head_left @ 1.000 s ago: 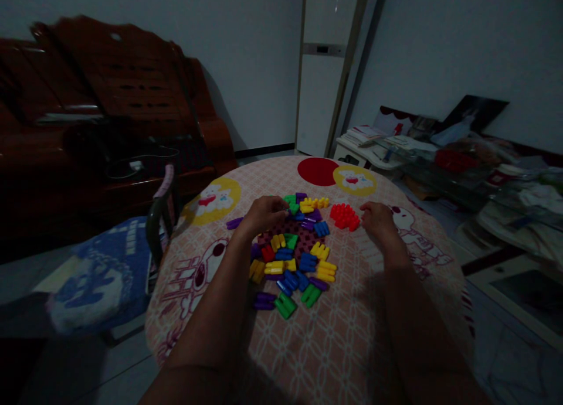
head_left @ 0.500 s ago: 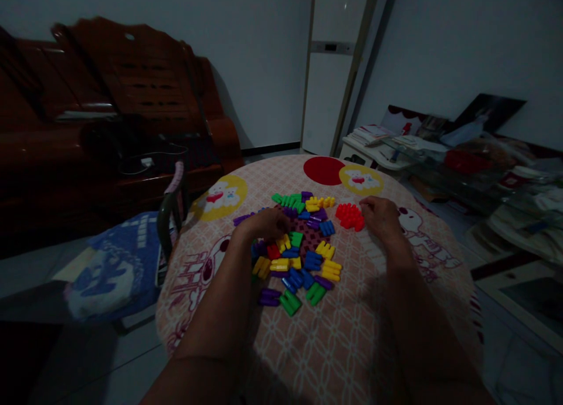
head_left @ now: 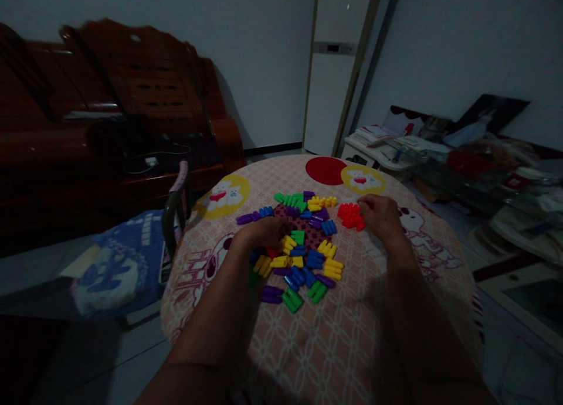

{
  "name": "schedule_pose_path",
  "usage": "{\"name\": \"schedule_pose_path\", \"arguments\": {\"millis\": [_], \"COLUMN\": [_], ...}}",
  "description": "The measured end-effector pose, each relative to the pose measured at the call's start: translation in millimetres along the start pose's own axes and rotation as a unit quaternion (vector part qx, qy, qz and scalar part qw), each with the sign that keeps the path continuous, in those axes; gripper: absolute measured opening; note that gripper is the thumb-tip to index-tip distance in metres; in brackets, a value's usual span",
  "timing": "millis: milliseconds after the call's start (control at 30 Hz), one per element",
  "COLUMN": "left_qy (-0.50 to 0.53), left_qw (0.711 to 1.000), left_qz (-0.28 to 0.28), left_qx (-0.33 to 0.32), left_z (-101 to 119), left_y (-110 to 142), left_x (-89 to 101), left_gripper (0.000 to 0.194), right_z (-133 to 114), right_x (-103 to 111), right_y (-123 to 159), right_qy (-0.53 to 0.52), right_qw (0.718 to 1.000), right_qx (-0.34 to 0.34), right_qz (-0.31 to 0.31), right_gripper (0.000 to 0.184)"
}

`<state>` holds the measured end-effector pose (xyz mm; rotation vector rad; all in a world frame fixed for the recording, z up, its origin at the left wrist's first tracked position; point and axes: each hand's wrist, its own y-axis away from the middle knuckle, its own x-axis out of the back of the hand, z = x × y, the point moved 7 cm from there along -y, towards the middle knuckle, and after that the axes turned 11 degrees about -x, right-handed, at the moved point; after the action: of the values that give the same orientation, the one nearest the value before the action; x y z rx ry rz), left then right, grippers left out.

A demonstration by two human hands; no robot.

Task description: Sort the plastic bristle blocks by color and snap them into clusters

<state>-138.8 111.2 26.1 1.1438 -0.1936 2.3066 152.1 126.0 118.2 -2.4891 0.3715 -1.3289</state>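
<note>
My left hand (head_left: pixel 267 232) is low over the left part of a pile of plastic building blocks, its fingers curled downward. The fingertips and anything between them are hidden. Just below it shows part of a red block (head_left: pixel 271 252), next to a yellow block (head_left: pixel 288 244) and a green block (head_left: pixel 298 237). On the right, my right hand (head_left: pixel 380 214) rests at the side of a group of red blocks (head_left: pixel 350 215), which sit close together. Its thumb and fingers are drawn together near the group's right edge; whether they grip a piece is too dark to make out.
The round table has a patterned cloth (head_left: pixel 308 346). Blue blocks (head_left: pixel 315 259), purple blocks (head_left: pixel 271 294) and more green blocks (head_left: pixel 292 300) lie around the pile. A chair (head_left: pixel 173 217) with a blue cover stands left, a cluttered glass-topped cabinet (head_left: pixel 431 164) right, a wooden sofa (head_left: pixel 153 94) behind.
My left hand has moved slightly down and toward me, covering more of the red block and uncovering blue and purple blocks behind it. The right hand stays beside the red group.
</note>
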Motion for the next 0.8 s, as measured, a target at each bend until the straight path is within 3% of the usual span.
{"name": "schedule_pose_path", "arguments": {"millis": [67,133,233,367,467,600,800], "left_qy": [0.042,0.09,0.21,0.343,0.356,0.352,0.35], "left_qw": [0.998,0.986,0.948,0.901,0.889,0.883,0.871], "left_qz": [0.051,0.139,0.229,0.234,0.243,0.269,0.328], "left_qx": [-0.007,-0.021,-0.065,-0.126,-0.154,-0.153,-0.103], "left_z": [-6,-5,12,50,66,63,33], "left_y": [-1,-4,-14,-31,-37,-35,-29], "left_x": [11.5,24.3,24.9,0.8,-9.4,-7.7,3.2], "left_gripper": [0.053,0.045,0.044,0.045,0.04,0.039,0.037], "right_z": [0,-1,-11,-35,-46,-38,10], "right_x": [4,6,-10,-52,-70,-70,-17], "right_y": [0,1,7,30,41,37,2], "right_qy": [-0.029,-0.073,-0.162,-0.224,-0.249,-0.284,-0.305], "right_qw": [1.0,0.997,0.981,0.93,0.909,0.9,0.933], "right_qx": [-0.009,-0.019,-0.049,-0.087,-0.093,-0.113,-0.156], "right_qz": [0.005,-0.003,-0.094,-0.278,-0.322,-0.31,-0.114], "right_gripper": [0.025,0.023,0.023,0.023,0.019,0.02,0.028]}}
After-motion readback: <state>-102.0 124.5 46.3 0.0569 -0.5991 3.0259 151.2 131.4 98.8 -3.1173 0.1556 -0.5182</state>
